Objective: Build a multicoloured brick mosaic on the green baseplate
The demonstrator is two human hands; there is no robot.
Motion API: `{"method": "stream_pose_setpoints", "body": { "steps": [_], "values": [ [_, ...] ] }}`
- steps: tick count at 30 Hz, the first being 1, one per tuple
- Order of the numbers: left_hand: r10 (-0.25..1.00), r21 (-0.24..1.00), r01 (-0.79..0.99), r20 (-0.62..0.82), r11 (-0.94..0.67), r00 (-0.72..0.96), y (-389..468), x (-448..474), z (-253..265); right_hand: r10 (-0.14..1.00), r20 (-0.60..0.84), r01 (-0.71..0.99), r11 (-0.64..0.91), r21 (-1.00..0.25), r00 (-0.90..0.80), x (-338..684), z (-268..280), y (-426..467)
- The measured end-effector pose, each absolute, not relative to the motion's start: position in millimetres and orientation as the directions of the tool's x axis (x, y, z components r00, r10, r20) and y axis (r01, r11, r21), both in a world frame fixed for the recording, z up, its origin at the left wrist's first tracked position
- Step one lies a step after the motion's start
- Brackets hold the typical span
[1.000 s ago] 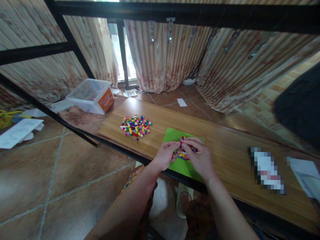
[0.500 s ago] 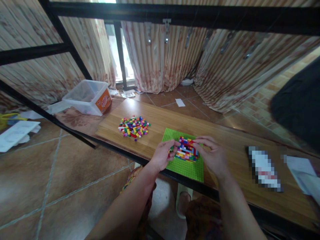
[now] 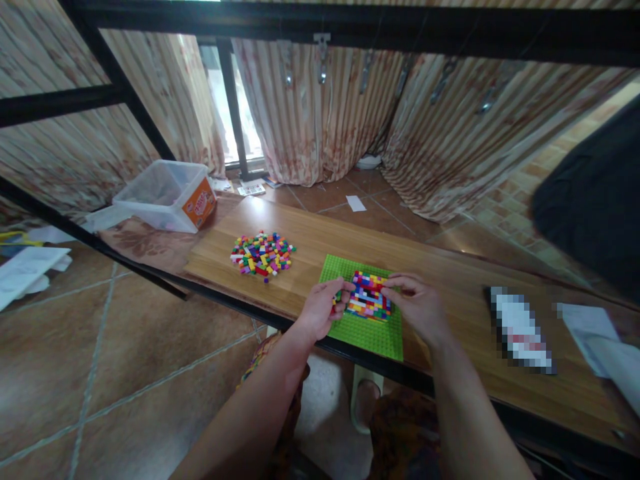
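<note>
Separating box (image 3: 160,217) from baseplate (image 3: 367,337) is a brick pile (image 3: 262,255); left hand (image 3: 321,308) cups bricks (image 3: 338,299), right hand (image 3: 416,303) has unclear grip.

Here's the bright-green studded plastic baseplate (image 3: 373,338), lying flat! And on it, a low multicoloured plastic-brick build (image 3: 371,310), dark near its middle.
</note>
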State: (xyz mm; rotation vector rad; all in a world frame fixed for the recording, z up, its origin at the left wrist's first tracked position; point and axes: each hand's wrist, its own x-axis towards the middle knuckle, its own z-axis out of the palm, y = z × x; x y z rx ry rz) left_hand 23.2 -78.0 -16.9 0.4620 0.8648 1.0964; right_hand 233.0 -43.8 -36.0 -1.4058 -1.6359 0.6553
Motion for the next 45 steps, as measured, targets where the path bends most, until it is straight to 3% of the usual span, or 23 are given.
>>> {"method": "stream_pose_setpoints", "body": {
  "steps": [4,8,11,19,30,34,37,40,42,45],
  "values": [
    [0.908,0.706,-0.576,-0.373,0.412,0.191,-78.0,22.9,-17.2,0.981,0.183,0.394,0.145,-0.908,0.061,229.8,-40.5,-41.4],
    [0.91,0.707,-0.578,-0.364,0.407,0.195,-78.2,23.6,-16.8,0.988,0.011,0.108,-0.006,-0.994,0.155,219.4,-43.2,-41.4],
    [0.912,0.705,-0.582,-0.36,0.405,0.199,-78.1,23.8,-17.7,0.983,-0.043,-0.037,-0.037,-0.999,0.181,213.4,-44.0,-41.6],
    [0.91,0.706,-0.579,-0.363,0.408,0.199,-77.9,23.9,-19.4,0.981,-0.064,-0.087,-0.049,-0.995,0.185,209.4,-47.3,-42.1],
    [0.902,0.675,-0.607,-0.383,0.421,0.2,-78.6,23.0,-16.6,0.98,-0.004,-0.016,-0.001,-1.0,0.197,205.1,-51.2,-41.8],
    [0.859,0.484,-0.737,-0.443,0.471,0.258,-76.2,16.6,-13.6,0.987,0.011,-0.003,0.012,-1.0,0.162,208.3,-50.7,-42.6],
    [0.842,0.303,-0.833,-0.447,0.462,0.304,-72.9,11.0,-9.4,0.968,0.086,0.054,0.075,-0.996,0.237,211.2,-45.2,-43.7],
    [0.849,0.213,-0.889,-0.447,0.406,0.281,-68.9,7.9,-6.4,0.935,0.189,0.176,0.14,-0.974,0.302,208.1,-35.3,-48.5],
    [0.855,0.193,-0.914,-0.462,0.357,0.237,-66.6,7.4,-5.7,0.929,0.277,0.269,0.209,-0.94,0.246,200.3,-27.5,-54.8],
    [0.869,0.187,-0.935,-0.457,0.302,0.189,-65.3,7.9,-5.8,0.931,0.364,0.362,0.332,-0.871,0.021,181.4,-16.8,-67.3]
  ]
}}
